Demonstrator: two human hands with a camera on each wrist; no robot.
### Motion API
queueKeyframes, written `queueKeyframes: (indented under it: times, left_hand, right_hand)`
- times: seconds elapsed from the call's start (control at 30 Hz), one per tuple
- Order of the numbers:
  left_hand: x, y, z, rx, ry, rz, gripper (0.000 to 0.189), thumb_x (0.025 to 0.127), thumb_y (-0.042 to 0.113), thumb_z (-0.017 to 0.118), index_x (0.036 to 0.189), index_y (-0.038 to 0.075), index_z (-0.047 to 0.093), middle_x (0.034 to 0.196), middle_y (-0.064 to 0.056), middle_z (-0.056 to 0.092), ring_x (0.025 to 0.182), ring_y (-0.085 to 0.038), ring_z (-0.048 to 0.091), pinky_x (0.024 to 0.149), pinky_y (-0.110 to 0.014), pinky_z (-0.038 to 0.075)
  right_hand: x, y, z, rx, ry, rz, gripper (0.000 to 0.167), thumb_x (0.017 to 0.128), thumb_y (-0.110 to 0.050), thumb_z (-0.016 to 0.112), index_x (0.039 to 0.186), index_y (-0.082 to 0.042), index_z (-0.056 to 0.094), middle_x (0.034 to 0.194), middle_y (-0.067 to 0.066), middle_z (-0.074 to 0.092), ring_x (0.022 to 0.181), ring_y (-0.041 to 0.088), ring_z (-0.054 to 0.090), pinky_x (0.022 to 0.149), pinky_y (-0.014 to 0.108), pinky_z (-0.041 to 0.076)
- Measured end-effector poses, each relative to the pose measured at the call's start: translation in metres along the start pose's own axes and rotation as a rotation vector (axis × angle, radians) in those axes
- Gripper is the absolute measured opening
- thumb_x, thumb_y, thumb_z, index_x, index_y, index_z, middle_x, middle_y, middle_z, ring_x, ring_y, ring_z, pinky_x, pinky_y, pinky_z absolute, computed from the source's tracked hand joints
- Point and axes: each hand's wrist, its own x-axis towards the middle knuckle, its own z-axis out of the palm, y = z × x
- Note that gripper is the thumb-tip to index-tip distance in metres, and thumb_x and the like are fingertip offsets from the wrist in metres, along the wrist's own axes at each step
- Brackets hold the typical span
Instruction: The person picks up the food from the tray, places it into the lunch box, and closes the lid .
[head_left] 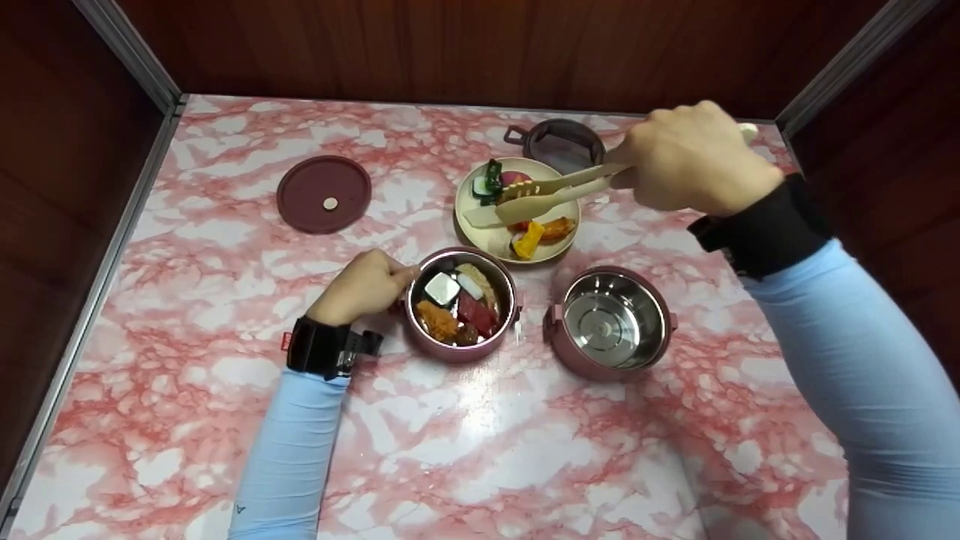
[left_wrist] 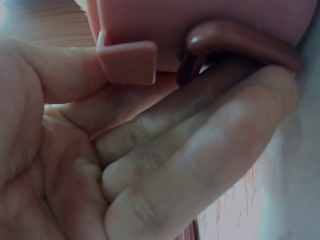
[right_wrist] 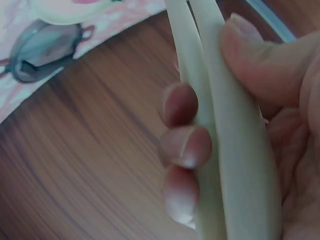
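Cream-coloured tongs [head_left: 527, 205], plastic by the look of them, sit in my right hand [head_left: 686, 157], fingers and thumb round both arms, heads over the plate [head_left: 491, 244]; whether they pinch any food I cannot tell. I judge them light, stiffish and smooth, best held mid-arm. One head is slotted, the other looks solid. My left hand [head_left: 367, 289] grips the pink pot [head_left: 457, 352] on the bench [head_left: 480, 435], thumb against a pink tab [left_wrist: 129, 62], fingers under its brown handle [left_wrist: 245, 40]. Its shiny steel lining, round the food pieces [head_left: 473, 313], would be slick, I expect, so that handle seems the surest hold.
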Motion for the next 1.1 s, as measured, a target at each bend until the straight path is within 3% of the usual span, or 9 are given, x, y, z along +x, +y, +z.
queueKeyframes:
  times: [0.1,0.2,0.33,0.53,0.77,0.93,1.1]
  left_hand:
    - [0.000,0.000,0.000,0.000,0.003,0.008,0.050,0.101,0.036,0.054,0.061,0.008,0.063,0.062,-0.010,0.063,0.056,-0.021,0.057,0.062,-0.035,0.049]
    - [0.000,0.000,-0.001,-0.006,0.004,0.011,0.050,0.101,0.035,0.054,0.059,0.009,0.062,0.060,-0.009,0.062,0.055,-0.020,0.056,0.060,-0.035,0.049]
    - [-0.001,0.000,-0.001,-0.003,0.006,0.011,0.050,0.101,0.035,0.054,0.058,0.009,0.060,0.057,-0.004,0.058,0.053,-0.020,0.055,0.059,-0.035,0.049]
    - [0.000,0.001,0.000,0.002,0.008,0.022,0.050,0.101,0.034,0.054,0.060,0.007,0.063,0.058,-0.006,0.060,0.053,-0.019,0.055,0.056,-0.034,0.049]
    - [0.000,0.001,0.001,-0.007,-0.002,0.014,0.052,0.102,0.035,0.053,0.062,0.004,0.063,0.059,-0.009,0.061,0.051,-0.020,0.058,0.054,-0.034,0.049]
    - [0.000,0.001,0.000,-0.005,-0.007,0.013,0.052,0.102,0.034,0.052,0.061,0.004,0.062,0.059,-0.008,0.060,0.052,-0.021,0.057,0.055,-0.034,0.049]
    - [-0.001,0.001,0.000,-0.013,-0.016,0.002,0.052,0.102,0.036,0.053,0.062,0.004,0.062,0.061,-0.011,0.062,0.055,-0.026,0.061,0.057,-0.035,0.051]
  right_hand:
    - [-0.011,-0.001,-0.006,0.034,-0.009,-0.057,0.013,0.084,-0.027,0.073,0.094,-0.032,0.078,0.066,-0.001,0.059,0.057,0.022,0.051,0.046,0.042,0.039]
    - [-0.016,-0.008,-0.008,0.052,-0.088,-0.112,0.018,0.085,-0.028,0.073,0.099,-0.039,0.078,0.070,-0.006,0.060,0.060,0.018,0.051,0.048,0.039,0.040]
    - [-0.015,-0.022,-0.006,0.066,-0.203,-0.162,0.012,0.088,-0.030,0.072,0.095,-0.039,0.076,0.075,-0.009,0.063,0.064,0.016,0.053,0.051,0.039,0.043]
    - [-0.009,-0.038,0.004,0.093,-0.229,-0.233,0.007,0.086,-0.028,0.074,0.086,-0.034,0.077,0.078,-0.010,0.065,0.067,0.015,0.057,0.057,0.041,0.050]
    - [-0.001,-0.050,0.004,0.089,-0.289,-0.231,0.006,0.083,-0.027,0.074,0.088,-0.028,0.078,0.082,-0.004,0.067,0.072,0.019,0.059,0.059,0.046,0.050]
    - [0.002,-0.053,0.000,0.082,-0.344,-0.235,0.004,0.084,-0.027,0.072,0.086,-0.027,0.076,0.079,-0.001,0.063,0.070,0.020,0.056,0.056,0.041,0.048]
    - [0.005,-0.051,-0.003,0.085,-0.320,-0.206,0.007,0.086,-0.028,0.072,0.090,-0.029,0.077,0.081,0.000,0.065,0.074,0.021,0.058,0.060,0.045,0.049]
